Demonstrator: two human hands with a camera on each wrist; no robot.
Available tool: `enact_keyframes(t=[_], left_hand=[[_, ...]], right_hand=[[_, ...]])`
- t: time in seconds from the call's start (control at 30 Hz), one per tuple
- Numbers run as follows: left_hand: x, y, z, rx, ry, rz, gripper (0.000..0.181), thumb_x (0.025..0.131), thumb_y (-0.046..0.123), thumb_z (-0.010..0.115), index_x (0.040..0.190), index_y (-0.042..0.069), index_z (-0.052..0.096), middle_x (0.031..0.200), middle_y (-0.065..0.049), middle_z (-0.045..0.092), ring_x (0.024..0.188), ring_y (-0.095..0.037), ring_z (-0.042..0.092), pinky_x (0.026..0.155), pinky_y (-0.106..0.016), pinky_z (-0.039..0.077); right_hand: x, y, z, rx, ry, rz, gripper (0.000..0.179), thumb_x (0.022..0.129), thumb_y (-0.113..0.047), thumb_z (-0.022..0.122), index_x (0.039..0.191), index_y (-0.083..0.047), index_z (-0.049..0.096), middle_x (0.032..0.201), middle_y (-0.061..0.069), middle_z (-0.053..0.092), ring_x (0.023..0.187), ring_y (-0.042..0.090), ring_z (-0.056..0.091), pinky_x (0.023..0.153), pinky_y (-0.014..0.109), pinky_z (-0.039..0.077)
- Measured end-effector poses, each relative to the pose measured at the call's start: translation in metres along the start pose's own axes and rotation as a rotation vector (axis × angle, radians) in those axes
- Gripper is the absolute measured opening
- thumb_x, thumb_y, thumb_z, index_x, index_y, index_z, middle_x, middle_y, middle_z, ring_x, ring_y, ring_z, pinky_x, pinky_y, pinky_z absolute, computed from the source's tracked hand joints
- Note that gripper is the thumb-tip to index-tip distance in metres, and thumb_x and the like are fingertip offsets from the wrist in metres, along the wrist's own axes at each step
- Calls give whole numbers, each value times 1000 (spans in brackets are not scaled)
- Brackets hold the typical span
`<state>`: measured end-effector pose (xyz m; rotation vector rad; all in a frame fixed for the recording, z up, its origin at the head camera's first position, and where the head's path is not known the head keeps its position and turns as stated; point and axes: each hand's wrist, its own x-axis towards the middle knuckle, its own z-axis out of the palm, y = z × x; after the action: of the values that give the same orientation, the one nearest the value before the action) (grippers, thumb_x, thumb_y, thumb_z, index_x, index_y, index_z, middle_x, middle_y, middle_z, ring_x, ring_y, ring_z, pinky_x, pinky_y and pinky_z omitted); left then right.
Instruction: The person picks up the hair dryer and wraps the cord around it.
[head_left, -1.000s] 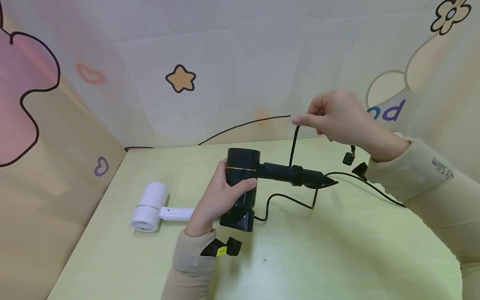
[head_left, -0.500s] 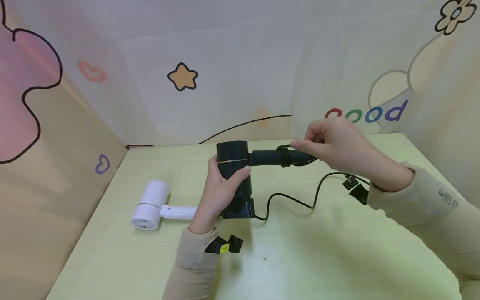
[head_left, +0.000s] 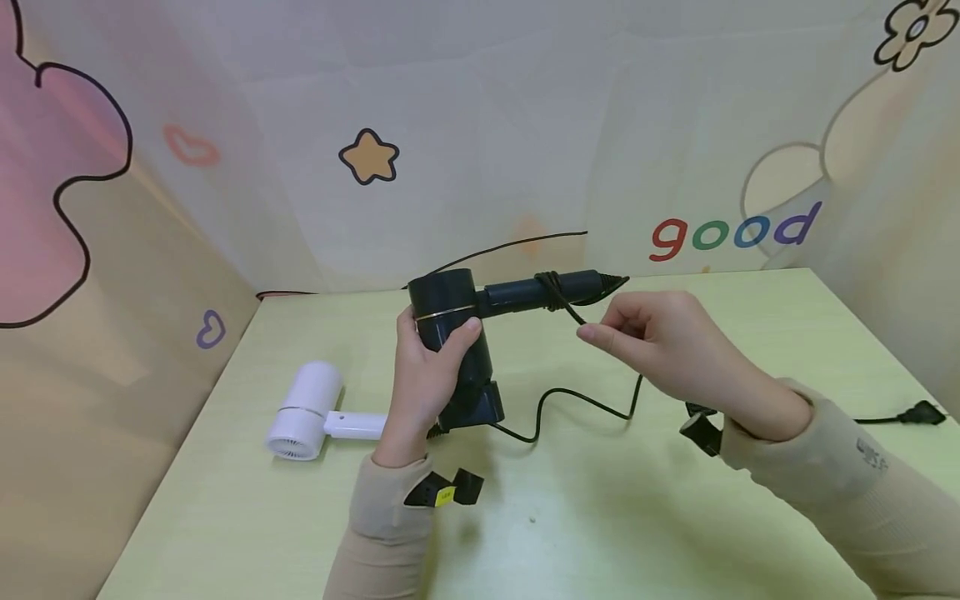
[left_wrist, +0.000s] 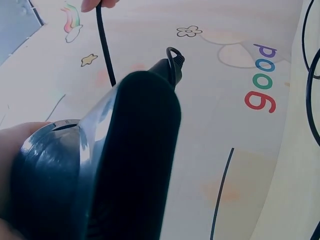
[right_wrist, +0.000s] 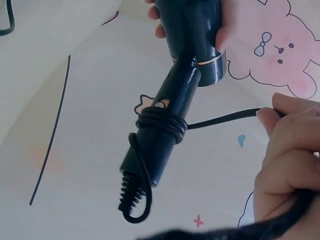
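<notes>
A black hair dryer (head_left: 442, 293) is held above the table, my left hand (head_left: 420, 383) gripping its barrel with the thumb across the near side. Its handle points right, tip slightly raised. The flat nozzle (left_wrist: 145, 165) looms large in the left wrist view. Several turns of black cord (right_wrist: 162, 125) circle the handle, and a loop bends back from the handle's end. Below and to the right of the handle, my right hand (head_left: 667, 350) pinches the cord between thumb and forefinger. From the coils to those fingertips the cord runs straight. Another cord length trails on the table.
A white hair dryer (head_left: 303, 412) lies on the table's left side, part of its handle hidden behind my left hand and wrist. The black plug (head_left: 922, 413) rests near the right table edge (head_left: 885, 350). A printed cloth (head_left: 487, 125) hangs behind the table.
My right hand has come down from above the handle to below it, bringing the cord over the front. The black hair dryer has shifted left and up, its handle tip tilting upward.
</notes>
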<state>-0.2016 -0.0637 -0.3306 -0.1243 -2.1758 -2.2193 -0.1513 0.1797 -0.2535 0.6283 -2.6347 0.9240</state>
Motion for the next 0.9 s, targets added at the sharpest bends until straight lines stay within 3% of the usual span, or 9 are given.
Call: enact_keyframes(t=[0.17,0.43,0.9], left_hand=[[0,1,0,-22,31,-1,72,86,31,67,141,16,22,115,-12,54,91,-26,63,73,-38,57],[0,5,-1,-71,69,-55,69,87,32,66,140,17,24,118,-10,53,92,-25,63,75,-37,57],[1,7,-2,-146,76,-108,67,87,32,65,138,17,25,116,-9,53,87,-23,63,72,-37,57]], right_hand=[[-7,2,9,49,0,-8,21,88,-21,67,68,-19,63,51,-9,36,46,2,29,43,21,28],[-14,9,28,105,-15,17,10,89,-16,65,80,-14,69,52,-8,38,45,3,31,43,21,29],[-22,25,52,196,-38,82,9,92,-13,61,90,-9,69,61,-4,52,46,5,38,44,22,35]])
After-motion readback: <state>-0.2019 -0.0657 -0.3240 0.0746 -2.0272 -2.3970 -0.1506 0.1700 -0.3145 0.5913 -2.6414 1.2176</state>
